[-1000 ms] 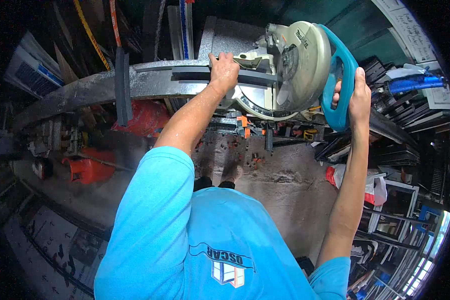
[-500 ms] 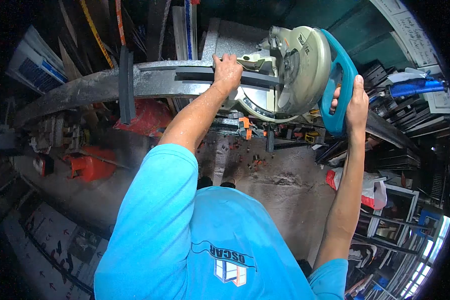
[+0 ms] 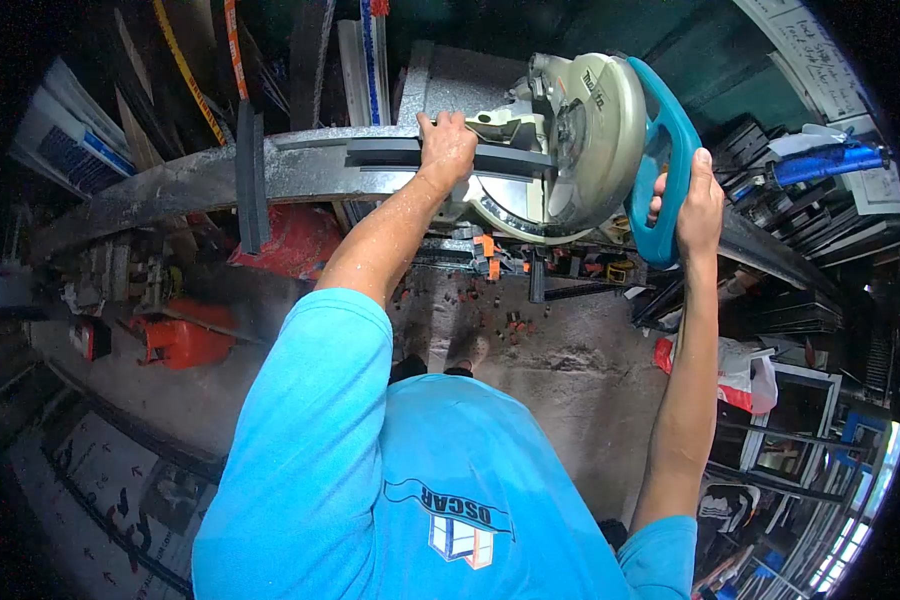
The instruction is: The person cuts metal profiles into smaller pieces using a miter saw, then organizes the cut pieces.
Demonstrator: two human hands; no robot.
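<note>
A dark grey metal profile (image 3: 515, 160) lies along the bed of a mitre saw (image 3: 600, 140). My left hand (image 3: 447, 150) is closed over this profile, pressing it near the fence, with the fingers over its far side. The profile's right end reaches the pale blade guard; the blade and any contact with it are hidden. My right hand (image 3: 698, 210) wraps round the saw's teal D-shaped handle (image 3: 665, 160), fingers through its opening. Another dark profile (image 3: 251, 180) lies crosswise over the long metal support (image 3: 310, 165) to the left.
Orange clamps (image 3: 486, 255) hang below the saw's front edge, and small offcuts lie scattered on the floor (image 3: 560, 400). A red gas cylinder (image 3: 185, 335) is at the lower left. Stacked profiles (image 3: 790, 310) and a white-and-red bag (image 3: 740, 375) stand at the right.
The saw and both hands appear slightly further left as the view shifts a little. Both hands keep their holds, and the profile stays on the saw bed.
</note>
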